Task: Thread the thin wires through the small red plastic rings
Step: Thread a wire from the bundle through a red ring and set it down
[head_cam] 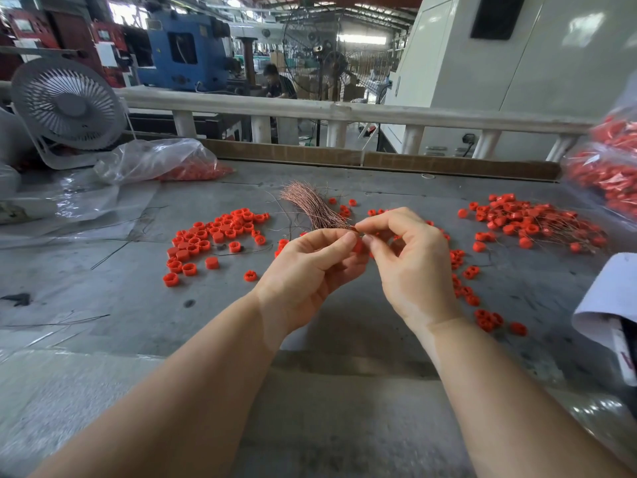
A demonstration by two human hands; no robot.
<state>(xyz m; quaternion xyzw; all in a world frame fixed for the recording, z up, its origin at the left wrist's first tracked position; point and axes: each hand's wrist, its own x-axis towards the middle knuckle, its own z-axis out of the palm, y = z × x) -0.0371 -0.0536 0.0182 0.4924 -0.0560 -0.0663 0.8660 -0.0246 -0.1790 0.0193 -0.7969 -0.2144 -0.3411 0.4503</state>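
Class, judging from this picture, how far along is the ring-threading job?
Done: a wired pile at far right. In hand: left hand holds one ring; right hand pinches a wire. Left: loose rings and the wire bundle.

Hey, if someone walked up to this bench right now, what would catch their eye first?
Probably the two hands at centre: the left hand holds a red ring while the right hand pinches a wire at it. Behind them fans a copper wire bundle, with loose red rings scattered left and wired ones heaped right.
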